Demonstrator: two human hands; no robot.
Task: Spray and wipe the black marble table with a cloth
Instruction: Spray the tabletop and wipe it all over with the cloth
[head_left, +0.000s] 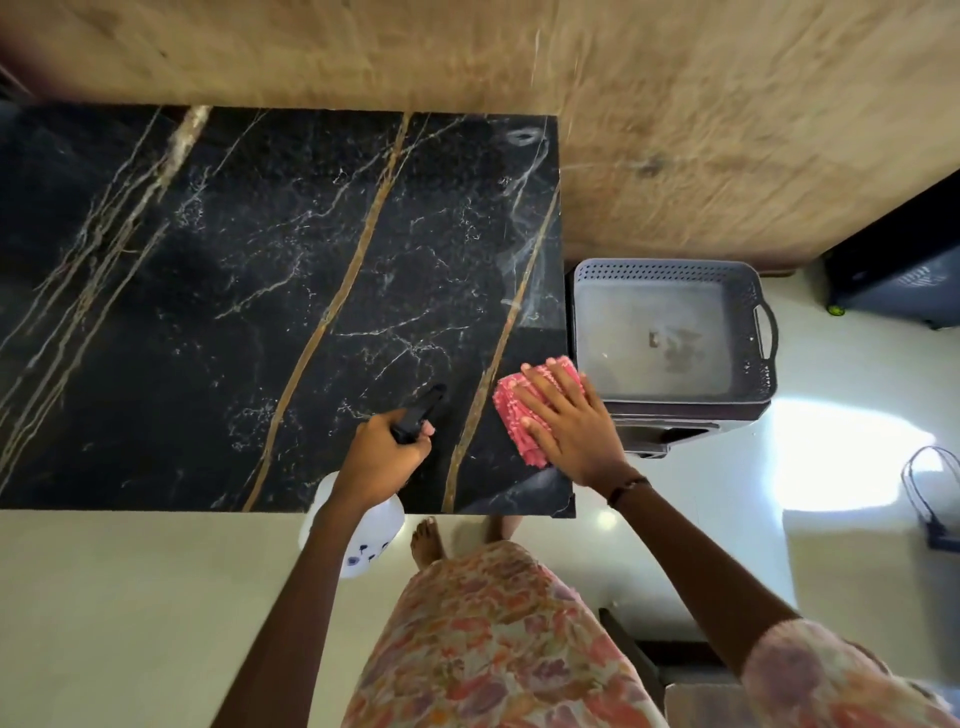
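The black marble table with gold and white veins (270, 291) is the landmark here, and both hands work at its near right corner. The left hand (382, 460) has its fingers curled tight round the black trigger head of one white plastic spray bottle (358, 540), whose body hangs just off the table's near edge while the nozzle points out over the slab, which seems meant to throw the mist onto the bare stone ahead. The right hand (569, 421) lies flat, fingers spread wide and gripping nothing, pressing one folded pink woven cloth (524, 410) onto the table's right edge; held so, the palm can push the cloth across the surface. A faint pale smear shows near the table's far right corner, perhaps spray, though that is hard to tell. Beside the table's right side stands one grey perforated plastic basket with handles (748, 291), not touching the cloth. I judge the wiping barely begun, with most of the slab untouched.
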